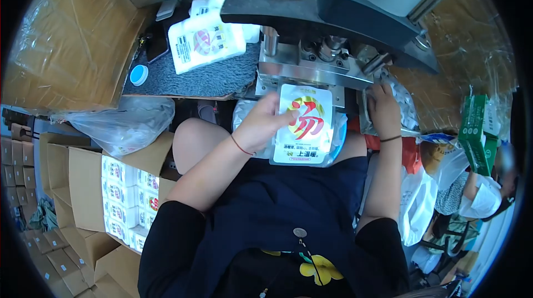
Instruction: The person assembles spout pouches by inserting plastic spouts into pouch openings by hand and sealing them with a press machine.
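Left hand (260, 123) pinches the printed white pouch (304, 131) by its side, thumb on front, just before the sealing press (300, 69). I'd hold it flat and square, skin clear of metal. Right hand (384, 112)'s by shiny plastic (410, 103); can't tell its grip.

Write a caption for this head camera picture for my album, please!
The left hand holds a white packet in front of a machine; the right hand is off to the side.
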Demonstrator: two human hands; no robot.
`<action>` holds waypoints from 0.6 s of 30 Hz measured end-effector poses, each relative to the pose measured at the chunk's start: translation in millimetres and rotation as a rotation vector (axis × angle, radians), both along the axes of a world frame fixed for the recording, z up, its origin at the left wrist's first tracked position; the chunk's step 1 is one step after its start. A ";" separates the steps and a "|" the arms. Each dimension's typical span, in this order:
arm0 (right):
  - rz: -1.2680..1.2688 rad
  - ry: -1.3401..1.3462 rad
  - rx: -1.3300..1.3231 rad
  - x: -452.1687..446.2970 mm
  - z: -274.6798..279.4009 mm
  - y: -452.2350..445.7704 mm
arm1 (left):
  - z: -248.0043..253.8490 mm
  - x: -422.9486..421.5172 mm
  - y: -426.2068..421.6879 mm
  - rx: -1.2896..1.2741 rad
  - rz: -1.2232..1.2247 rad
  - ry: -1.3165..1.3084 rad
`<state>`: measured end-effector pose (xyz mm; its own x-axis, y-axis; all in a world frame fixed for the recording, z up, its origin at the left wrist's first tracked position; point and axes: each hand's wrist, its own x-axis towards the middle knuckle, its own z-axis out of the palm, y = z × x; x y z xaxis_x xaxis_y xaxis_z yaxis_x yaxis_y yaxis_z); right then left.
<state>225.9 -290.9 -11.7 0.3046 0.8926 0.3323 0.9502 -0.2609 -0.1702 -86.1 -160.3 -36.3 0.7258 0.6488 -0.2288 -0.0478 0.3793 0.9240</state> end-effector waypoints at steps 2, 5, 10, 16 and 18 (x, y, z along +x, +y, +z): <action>-0.023 -0.025 0.027 0.4 -4.9 -1.2 | -6.5 -18.6 39.5 0.595 0.270 0.246; -0.053 -0.068 0.127 4.9 -15.9 -4.9 | 6.4 -48.3 108.0 1.391 0.570 0.711; -0.074 -0.094 0.225 -1.1 5.3 -16.8 | 2.5 -85.3 68.9 1.652 0.105 0.966; 0.005 0.652 0.468 -44.4 4.8 -38.0 | -14.0 -95.7 23.8 0.754 0.340 0.277; 0.308 0.511 0.252 -81.9 29.0 -25.6 | 5.7 -82.0 3.3 0.515 0.253 0.143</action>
